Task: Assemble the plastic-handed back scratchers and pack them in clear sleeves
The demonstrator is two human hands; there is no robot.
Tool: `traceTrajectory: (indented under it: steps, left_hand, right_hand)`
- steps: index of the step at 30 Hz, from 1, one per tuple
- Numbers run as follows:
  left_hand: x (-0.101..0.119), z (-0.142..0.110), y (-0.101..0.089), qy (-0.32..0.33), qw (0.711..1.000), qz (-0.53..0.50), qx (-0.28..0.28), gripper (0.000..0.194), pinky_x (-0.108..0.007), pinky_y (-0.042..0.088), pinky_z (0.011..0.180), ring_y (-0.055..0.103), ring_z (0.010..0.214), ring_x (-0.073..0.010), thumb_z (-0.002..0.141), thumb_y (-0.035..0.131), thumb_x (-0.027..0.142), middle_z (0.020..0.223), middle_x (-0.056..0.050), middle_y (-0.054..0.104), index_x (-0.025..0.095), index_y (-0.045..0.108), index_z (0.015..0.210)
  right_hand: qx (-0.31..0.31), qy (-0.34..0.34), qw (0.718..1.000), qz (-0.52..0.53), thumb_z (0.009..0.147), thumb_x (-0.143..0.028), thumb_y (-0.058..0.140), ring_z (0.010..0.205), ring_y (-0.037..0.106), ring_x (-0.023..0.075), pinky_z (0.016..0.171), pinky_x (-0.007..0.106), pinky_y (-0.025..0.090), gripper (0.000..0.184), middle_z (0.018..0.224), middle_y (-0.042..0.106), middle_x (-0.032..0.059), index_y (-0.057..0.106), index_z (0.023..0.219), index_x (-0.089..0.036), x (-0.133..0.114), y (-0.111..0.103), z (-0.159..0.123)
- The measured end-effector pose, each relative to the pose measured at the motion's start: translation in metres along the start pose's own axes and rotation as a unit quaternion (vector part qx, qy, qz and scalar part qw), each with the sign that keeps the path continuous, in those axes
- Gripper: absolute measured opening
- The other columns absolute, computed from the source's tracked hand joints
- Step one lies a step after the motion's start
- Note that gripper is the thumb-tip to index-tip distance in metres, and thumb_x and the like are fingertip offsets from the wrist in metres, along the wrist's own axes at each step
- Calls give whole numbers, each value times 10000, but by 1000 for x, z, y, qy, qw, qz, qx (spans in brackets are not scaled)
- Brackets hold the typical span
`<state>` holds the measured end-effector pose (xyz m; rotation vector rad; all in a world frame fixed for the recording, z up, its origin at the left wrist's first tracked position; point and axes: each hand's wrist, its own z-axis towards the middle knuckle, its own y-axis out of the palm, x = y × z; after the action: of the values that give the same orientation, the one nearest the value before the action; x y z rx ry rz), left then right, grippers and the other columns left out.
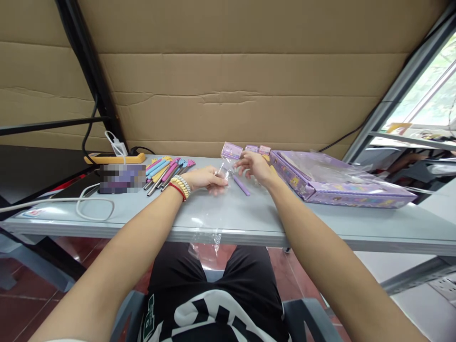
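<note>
On the bench (342, 217), the right hand (255, 166) has its fingers apart; whether the left hand (206, 180) grips anything, I cannot tell. Clear film (209, 249) overhanging at lower centre could slip off if snagged; the purple pen (242, 185), mid-frame, might roll if brushed.

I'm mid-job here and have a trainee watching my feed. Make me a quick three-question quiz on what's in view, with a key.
1. Multiple choice: on which of the person's wrists are the beaded bracelets?
A) right
B) left
C) both

2. True or false: in the view, the purple box lies to the right of the heap of slim colourful sticks.

3. Fill in the missing colour: a single slim ____ stick shows between the left hand and the right hand.

Key: 1) B; 2) true; 3) purple.
</note>
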<state>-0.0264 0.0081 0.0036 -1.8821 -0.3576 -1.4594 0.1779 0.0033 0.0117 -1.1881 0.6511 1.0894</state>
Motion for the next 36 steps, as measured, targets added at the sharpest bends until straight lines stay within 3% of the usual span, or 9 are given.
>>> traceTrajectory:
  steps: [2, 4, 9, 12, 17, 23, 26, 32, 36]
  left_hand:
    - [1, -1, 1, -4, 1000, 14, -21, 275, -236, 418, 499, 582, 524, -111, 727, 719, 378, 589, -38, 631, 125, 627, 672]
    - [2, -2, 1, -3, 999, 19, -35, 292, -250, 422, 515, 594, 547, -120, 720, 723, 399, 635, -47, 643, 125, 625, 694]
    - [3, -1, 3, 67, 995, -11, 69, 299, -242, 426, 544, 578, 599, -94, 772, 680, 431, 750, -29, 639, 142, 612, 809]
    - [3, 1, 4, 78, 990, -9, 114, 208, -227, 420, 533, 562, 574, -82, 788, 658, 337, 712, -12, 627, 146, 578, 779]
    - [5, 2, 6, 45, 991, -2, 128, 91, -228, 432, 532, 578, 547, -94, 759, 610, 179, 638, 2, 614, 157, 526, 728]
    - [8, 3, 9, 49, 987, -8, 152, 129, -209, 397, 487, 586, 554, -89, 811, 615, 267, 739, -5, 640, 156, 552, 832]
    - [9, 2, 10, 61, 985, 0, 162, 111, -196, 383, 483, 565, 541, -73, 821, 612, 244, 724, 1, 626, 150, 554, 822]
    - [8, 2, 7, 61, 983, 24, 173, 94, -179, 335, 447, 518, 517, -58, 825, 605, 232, 702, -1, 619, 142, 577, 815]
    - [6, 3, 5, 65, 982, 24, 176, 118, -173, 322, 436, 522, 526, -59, 813, 624, 248, 710, -5, 618, 143, 573, 796]
  right_hand:
    - [6, -37, 991, 132, 772, -371, 453, 571, 590, 152, 419, 234, 344, 339, 795, 657, 46, 522, 1049, -187, -3, 2, -1]
    - [28, -62, 986, 154, 685, -340, 618, 527, 553, 126, 410, 223, 338, 435, 738, 629, 9, 524, 1082, -188, -4, 3, -2]
    - [-19, -81, 992, 94, 617, -309, 749, 471, 471, 87, 428, 235, 349, 419, 649, 572, -27, 564, 969, -174, 1, 6, -4]
    - [-1, -109, 994, 10, 632, -287, 743, 531, 516, 110, 490, 258, 410, 447, 701, 602, -16, 562, 1027, -183, 3, 9, -5]
    - [73, -215, 966, -122, 723, -258, 650, 788, 620, 176, 690, 301, 476, 269, 903, 693, 54, 648, 978, -173, 5, 10, -5]
    - [70, -185, 967, -162, 793, -189, 488, 588, 560, 147, 636, 300, 440, 266, 671, 657, 20, 639, 1009, -151, 5, 12, -6]
    - [84, -201, 965, -146, 766, -148, 468, 594, 556, 142, 626, 295, 433, 337, 772, 681, 25, 577, 1085, -162, 7, 11, -4]
    - [55, -220, 954, -198, 688, -116, 476, 755, 592, 181, 730, 331, 452, 148, 850, 668, 70, 611, 691, -174, 8, 5, 0]
    - [64, -248, 950, -182, 678, -198, 592, 807, 582, 184, 784, 345, 464, 137, 963, 657, 77, 654, 799, -178, 8, 6, -1]
